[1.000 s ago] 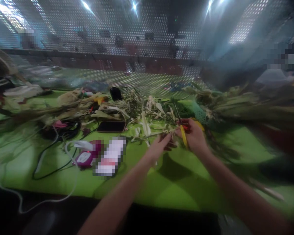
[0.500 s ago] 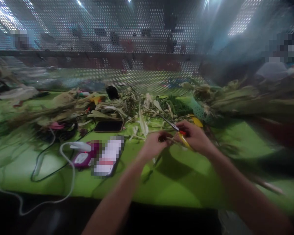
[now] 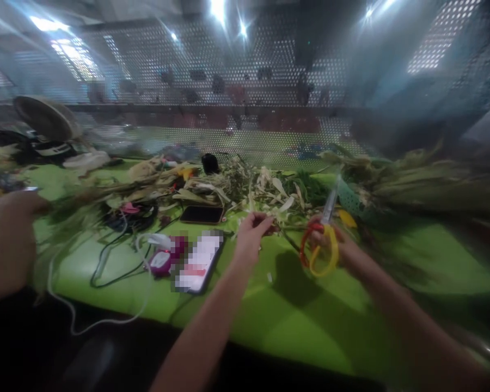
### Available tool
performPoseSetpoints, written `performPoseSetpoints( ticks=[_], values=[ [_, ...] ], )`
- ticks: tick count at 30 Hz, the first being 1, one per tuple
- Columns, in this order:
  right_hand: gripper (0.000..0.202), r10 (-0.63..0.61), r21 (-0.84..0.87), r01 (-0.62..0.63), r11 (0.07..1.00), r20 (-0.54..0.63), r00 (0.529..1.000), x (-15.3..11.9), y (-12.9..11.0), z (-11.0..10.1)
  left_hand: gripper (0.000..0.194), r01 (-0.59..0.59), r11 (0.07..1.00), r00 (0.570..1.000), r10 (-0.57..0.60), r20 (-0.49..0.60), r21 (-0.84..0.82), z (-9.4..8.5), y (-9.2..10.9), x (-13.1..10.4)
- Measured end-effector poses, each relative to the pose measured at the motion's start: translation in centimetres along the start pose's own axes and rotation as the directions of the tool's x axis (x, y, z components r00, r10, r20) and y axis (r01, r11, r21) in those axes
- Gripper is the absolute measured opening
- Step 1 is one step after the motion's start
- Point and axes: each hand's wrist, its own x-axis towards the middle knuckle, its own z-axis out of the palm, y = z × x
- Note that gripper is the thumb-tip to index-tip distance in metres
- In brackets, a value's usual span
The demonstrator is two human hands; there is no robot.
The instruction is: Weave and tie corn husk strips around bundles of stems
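Note:
My left hand (image 3: pixel 251 234) is closed near the middle of the green table (image 3: pixel 245 321), its fingertips pinched on something I cannot make out beside pale plant scraps. To its right, my right hand (image 3: pixel 330 239) is closed round scissors (image 3: pixel 330 209) with red and yellow handles. The blades point up and away from me. A thin dark stem (image 3: pixel 289 239) runs between the two hands. Beyond them lies a heap of dried leaves and stalks (image 3: pixel 245 179).
Two phones (image 3: pixel 202 214) (image 3: pixel 200 261), a magenta device (image 3: pixel 167 256) and cables lie to the left. A teal perforated basket (image 3: pixel 353 201) and long stalks (image 3: pixel 424 174) are at right. Another person's hand (image 3: pixel 14 228) shows at far left. A perforated screen (image 3: pixel 228 109) stands behind.
The scissors have swung upright, with their handles now facing me. My hands have moved apart. The view has shifted left, and another person's hand has appeared.

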Motion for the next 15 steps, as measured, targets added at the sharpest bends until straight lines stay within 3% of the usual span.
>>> performPoseSetpoints(
  ticks=[5,11,15],
  values=[
    [0.052,0.101,0.029,-0.104,0.994,0.102,0.99,-0.4,-0.3,0.5,0.036,-0.011,1.0,0.999,0.011,-0.033,-0.024,0.0,-0.2,0.1],
    [0.05,0.065,-0.026,-0.066,0.998,-0.038,0.997,0.7,0.8,-0.1,0.037,-0.049,0.995,0.996,0.042,-0.077,-0.088,0.3,0.1,0.1],
    [0.051,0.027,-0.116,-0.028,0.993,-0.008,1.0,0.1,0.2,-0.1,0.035,-0.059,0.995,0.996,0.054,-0.067,-0.077,0.3,-0.1,0.1]
  ],
)
